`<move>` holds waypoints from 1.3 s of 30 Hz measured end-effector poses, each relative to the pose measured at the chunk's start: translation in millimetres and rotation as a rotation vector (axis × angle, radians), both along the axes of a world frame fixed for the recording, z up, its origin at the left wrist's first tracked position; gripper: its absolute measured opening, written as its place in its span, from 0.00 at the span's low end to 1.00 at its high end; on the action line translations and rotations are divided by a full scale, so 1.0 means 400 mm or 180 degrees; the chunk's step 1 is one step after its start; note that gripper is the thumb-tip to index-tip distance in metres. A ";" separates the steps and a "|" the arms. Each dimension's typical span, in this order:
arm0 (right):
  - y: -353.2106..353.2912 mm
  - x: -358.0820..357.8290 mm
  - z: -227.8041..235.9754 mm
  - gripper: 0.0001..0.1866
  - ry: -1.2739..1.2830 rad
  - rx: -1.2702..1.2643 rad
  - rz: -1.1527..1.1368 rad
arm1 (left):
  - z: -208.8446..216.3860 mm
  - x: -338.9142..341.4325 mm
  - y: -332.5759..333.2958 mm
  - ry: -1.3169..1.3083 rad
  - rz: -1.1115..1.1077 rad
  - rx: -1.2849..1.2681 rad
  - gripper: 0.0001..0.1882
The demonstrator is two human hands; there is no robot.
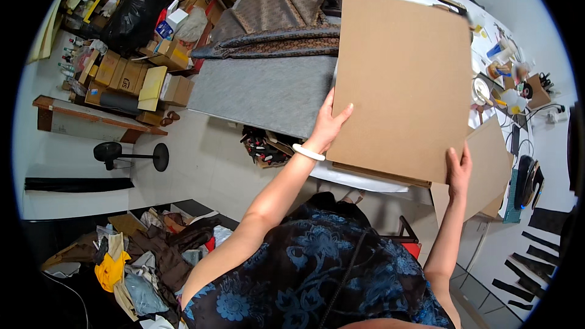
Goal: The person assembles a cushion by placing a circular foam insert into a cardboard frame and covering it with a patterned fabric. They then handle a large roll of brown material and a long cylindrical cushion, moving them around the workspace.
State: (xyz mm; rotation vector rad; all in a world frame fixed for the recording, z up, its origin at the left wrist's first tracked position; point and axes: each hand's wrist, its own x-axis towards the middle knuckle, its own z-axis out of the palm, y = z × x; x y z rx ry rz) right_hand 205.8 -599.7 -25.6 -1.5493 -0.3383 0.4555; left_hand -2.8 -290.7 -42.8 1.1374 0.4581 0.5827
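A large rectangular sheet of brown cardboard (pixel 402 85) is held between my two hands over the work table. My left hand (pixel 332 120) grips its left edge, thumb on the upper face and the other fingers partly hidden behind it. At the lower right corner, my right hand (pixel 460 167) closes on the edge with the thumb on top. Beneath the sheet shows the edge of more brown board (pixel 381 173), above a white sheet (pixel 359 178). Further board pieces (pixel 490 167) lie at an angle beside my right hand.
Left of the board is a grey-topped table (pixel 262 88) with dark patterned fabric (pixel 280 9) on it. A white bowl (pixel 481 90) and several tools line the white table's right side. A fan (pixel 109 155), stacked boxes (pixel 125 73) and a cloth heap (pixel 146 262) occupy the left.
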 end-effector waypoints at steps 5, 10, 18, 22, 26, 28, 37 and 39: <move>-0.003 -0.097 0.190 0.32 0.0481 0.1019 0.0714 | 0.057 -0.130 0.052 -0.0491 0.0080 -0.0146 0.31; 0.159 -0.338 0.291 0.32 -0.0082 0.0386 0.0511 | 0.003 -0.305 0.108 -0.0590 0.0049 -0.0548 0.24; 0.575 -0.798 0.293 0.26 -0.0876 -0.0396 0.0324 | -0.206 -0.823 0.437 0.0580 0.0215 0.0059 0.29; 0.809 -0.886 0.339 0.28 -0.1719 -0.1073 0.0773 | -0.251 -1.153 0.606 0.1123 0.0387 -0.0110 0.19; 1.004 -0.926 0.389 0.31 -0.2813 -0.2051 0.1214 | -0.214 -1.310 0.779 0.1102 0.0977 -0.0441 0.13; 1.116 -0.968 0.381 0.30 -0.3021 -0.1917 0.1399 | -0.195 -1.323 0.871 0.0985 0.1059 -0.0376 0.12; 1.506 -1.074 0.291 0.22 -0.3145 -0.2594 0.2075 | -0.065 -1.350 1.310 0.0760 0.0958 0.0244 0.10; 1.575 -1.084 0.305 0.22 -0.3048 -0.2513 0.1924 | -0.068 -1.404 1.443 0.0952 0.1177 0.0234 0.09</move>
